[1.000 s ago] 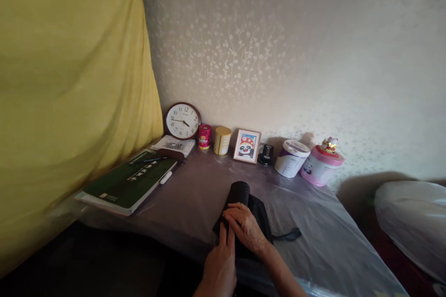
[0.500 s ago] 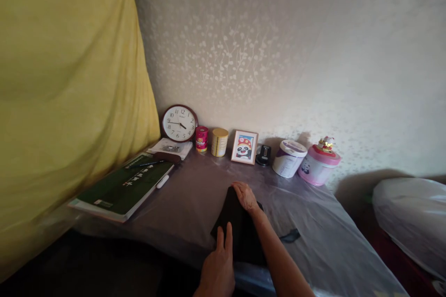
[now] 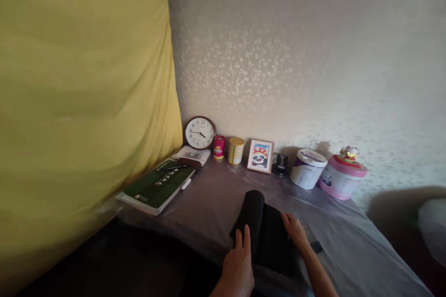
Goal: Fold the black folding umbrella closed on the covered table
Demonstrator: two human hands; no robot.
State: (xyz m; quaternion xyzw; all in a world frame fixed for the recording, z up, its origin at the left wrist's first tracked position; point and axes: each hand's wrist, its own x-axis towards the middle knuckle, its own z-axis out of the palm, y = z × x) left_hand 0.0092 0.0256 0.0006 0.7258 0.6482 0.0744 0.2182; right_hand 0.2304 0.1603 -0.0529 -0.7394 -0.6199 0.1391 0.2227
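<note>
A piece of black cloth (image 3: pixel 273 241) lies near the front edge of the table, with its left part folded over into a rounded, raised flap. Two fingers of my left hand (image 3: pixel 237 264) are stretched out and rest against the folded part; its other fingers are mostly hidden. My right hand (image 3: pixel 295 229) grips the cloth's right edge, fingers bent over it. Just past my right wrist, a short dark strap end (image 3: pixel 316 247) sticks out on the table cover.
Plastic covers the table (image 3: pixel 209 204). At left lie a green book (image 3: pixel 160 185) and a white marker (image 3: pixel 186 184). Along the wall stand a clock (image 3: pixel 200 132), a pink can (image 3: pixel 219 147), a yellow tin (image 3: pixel 236 151), a picture frame (image 3: pixel 260 156), a white tub (image 3: pixel 308 169) and a pink tub (image 3: pixel 342 176).
My right hand has moved from the top of the fold to the cloth's right edge. The left hand keeps its place on the cloth. The camera view has turned left.
</note>
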